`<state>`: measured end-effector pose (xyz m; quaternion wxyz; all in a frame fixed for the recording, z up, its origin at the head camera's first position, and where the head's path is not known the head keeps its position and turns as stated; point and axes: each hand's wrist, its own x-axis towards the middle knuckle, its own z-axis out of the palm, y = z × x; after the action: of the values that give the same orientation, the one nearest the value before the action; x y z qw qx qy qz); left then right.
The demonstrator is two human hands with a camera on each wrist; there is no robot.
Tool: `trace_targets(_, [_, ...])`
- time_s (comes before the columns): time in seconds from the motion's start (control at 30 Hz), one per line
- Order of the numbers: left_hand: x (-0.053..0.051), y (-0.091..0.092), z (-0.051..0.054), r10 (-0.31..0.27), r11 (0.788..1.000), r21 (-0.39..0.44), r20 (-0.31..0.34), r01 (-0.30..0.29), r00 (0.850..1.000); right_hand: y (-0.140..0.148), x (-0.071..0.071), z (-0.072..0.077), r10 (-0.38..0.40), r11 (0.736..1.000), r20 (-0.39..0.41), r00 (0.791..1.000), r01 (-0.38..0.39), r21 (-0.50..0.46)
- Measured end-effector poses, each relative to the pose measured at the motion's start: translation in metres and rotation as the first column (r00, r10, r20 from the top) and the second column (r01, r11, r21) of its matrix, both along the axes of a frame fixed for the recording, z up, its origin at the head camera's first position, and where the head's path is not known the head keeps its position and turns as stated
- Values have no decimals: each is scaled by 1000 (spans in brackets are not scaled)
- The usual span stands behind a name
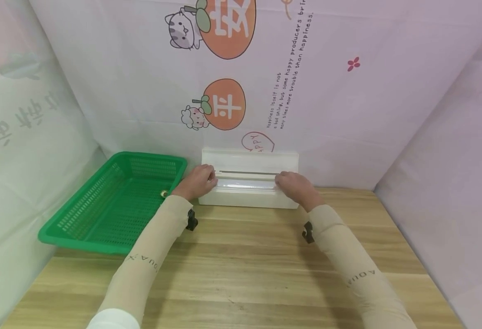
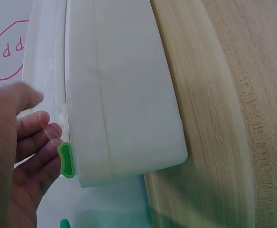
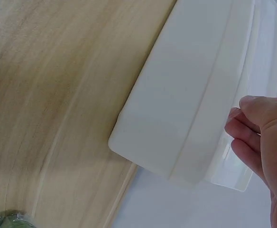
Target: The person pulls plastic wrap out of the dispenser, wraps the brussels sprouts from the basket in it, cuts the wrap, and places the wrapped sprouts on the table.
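A white cling film dispenser [image 1: 249,198] stands against the back wall with its lid [image 1: 249,160] raised. Clear film [image 1: 247,184] stretches across its opening. At the left end is my left hand [image 1: 196,182], its thumb apart from the bent fingers; in the left wrist view a thin clear sheet crosses those fingertips [image 2: 53,130]. A small green slider [image 2: 67,160] shows beside them at the dispenser's end. My right hand [image 1: 298,186] is at the other end, where its thumb and forefinger [image 3: 234,113] pinch the film's edge.
To the left is a green plastic basket [image 1: 84,246] with a small pale round thing [image 1: 164,193] inside. Printed cloth [image 1: 327,105] hangs along the back. A green item in clear plastic [image 3: 10,221] shows at the right wrist view's corner.
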<state>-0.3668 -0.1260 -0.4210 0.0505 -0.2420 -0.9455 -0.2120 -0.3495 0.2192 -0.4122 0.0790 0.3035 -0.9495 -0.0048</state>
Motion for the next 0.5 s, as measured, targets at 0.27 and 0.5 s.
trace_targets(0.27, [-4, -2, -4, -26, 999, -29, -12, 26, 1000, 9, -2, 4, 29, 991, 70, 997, -19, -131])
trace_targets(0.5, [-4, -3, -3, -10, 1000, -20, -19, 10, 1000, 28, -6, -2, 47, 989, 17, 999, -44, -139])
